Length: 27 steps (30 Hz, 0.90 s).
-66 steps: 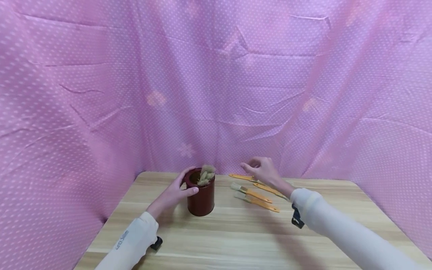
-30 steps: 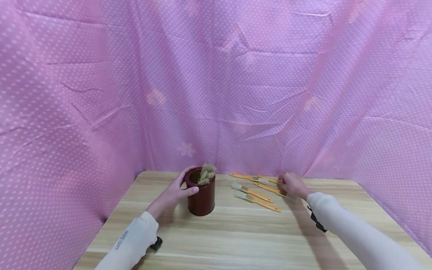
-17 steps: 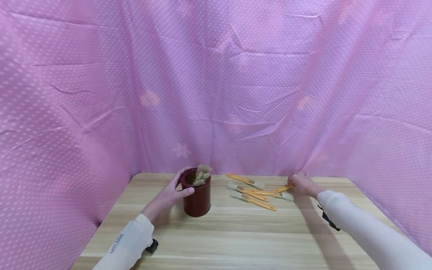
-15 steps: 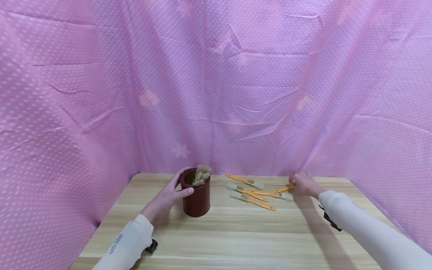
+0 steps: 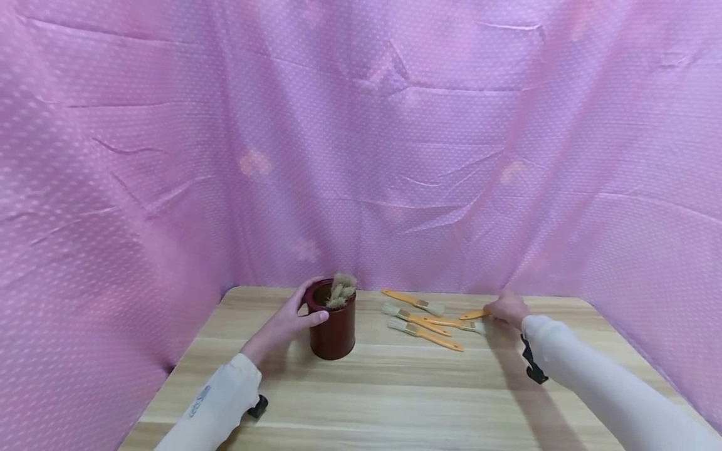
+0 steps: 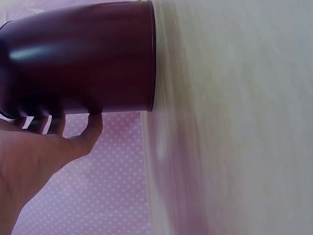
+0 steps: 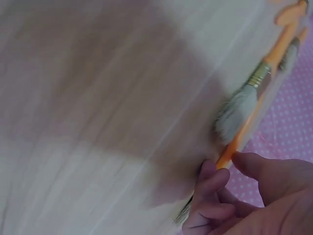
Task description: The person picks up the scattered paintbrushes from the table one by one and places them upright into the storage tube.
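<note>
Pink polka-dotted cloth (image 5: 361, 156) hangs behind the wood-grain table (image 5: 361, 394). At the table's eleven o'clock stands an upright dark-red can (image 5: 333, 335), the left hand (image 5: 290, 322) curled wide around its side near the rim. At two o'clock the right hand (image 5: 509, 310) pinches an orange-handled paintbrush (image 5: 474, 314) between thumb and fingers. Four more paintbrushes (image 5: 437, 339) lie at one o'clock, some overlapping. A tan tuft (image 5: 341, 291) pokes from the can.

The wood-grain table (image 5: 395, 401) bears 1 dark red can (image 5: 333, 335) and 4 loose brushes (image 5: 440, 341).
</note>
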Tool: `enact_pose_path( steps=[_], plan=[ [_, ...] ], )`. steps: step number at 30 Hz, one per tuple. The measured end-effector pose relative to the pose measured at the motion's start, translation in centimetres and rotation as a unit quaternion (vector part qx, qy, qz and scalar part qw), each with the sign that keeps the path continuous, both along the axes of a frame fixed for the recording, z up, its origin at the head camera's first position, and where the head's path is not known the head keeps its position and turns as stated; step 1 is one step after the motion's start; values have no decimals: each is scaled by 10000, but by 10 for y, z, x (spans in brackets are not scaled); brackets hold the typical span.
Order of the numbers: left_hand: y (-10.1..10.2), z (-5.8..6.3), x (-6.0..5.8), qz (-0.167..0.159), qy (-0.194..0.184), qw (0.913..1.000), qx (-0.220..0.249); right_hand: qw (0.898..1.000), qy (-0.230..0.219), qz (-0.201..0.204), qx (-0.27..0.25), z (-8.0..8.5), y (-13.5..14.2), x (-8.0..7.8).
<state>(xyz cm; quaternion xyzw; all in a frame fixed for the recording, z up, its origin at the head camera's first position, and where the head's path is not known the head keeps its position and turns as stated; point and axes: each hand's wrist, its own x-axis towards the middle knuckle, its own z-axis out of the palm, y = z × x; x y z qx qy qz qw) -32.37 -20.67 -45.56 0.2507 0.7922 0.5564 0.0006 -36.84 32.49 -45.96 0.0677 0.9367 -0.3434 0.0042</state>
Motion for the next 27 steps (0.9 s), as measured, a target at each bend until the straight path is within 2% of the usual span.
enact_pose_path(
  steps=[3,6,11,13,18,20,27],
  plan=[
    [2,0,-1,-16,-42,10000,9,9980,-16,-288,-557,0,3,-3],
    [3,0,-1,13,-106,9999,37,9911,-190,-622,-1162,3,3,-4],
    [3,0,0,42,-138,9999,60,9778,-446,-1109,-1722,8,1,-5],
    [3,1,0,64,-131,9999,46,9703,-453,-1213,-2045,9,0,-5],
    [3,3,-1,80,-104,9999,19,9369,-522,-1712,-3002,10,-4,-5],
    [2,2,0,43,-140,9999,51,9291,-594,-1822,-3163,9,-4,-3],
    [2,-2,3,38,-215,9998,32,9286,-728,-1737,-3196,6,-3,9]
  ],
)
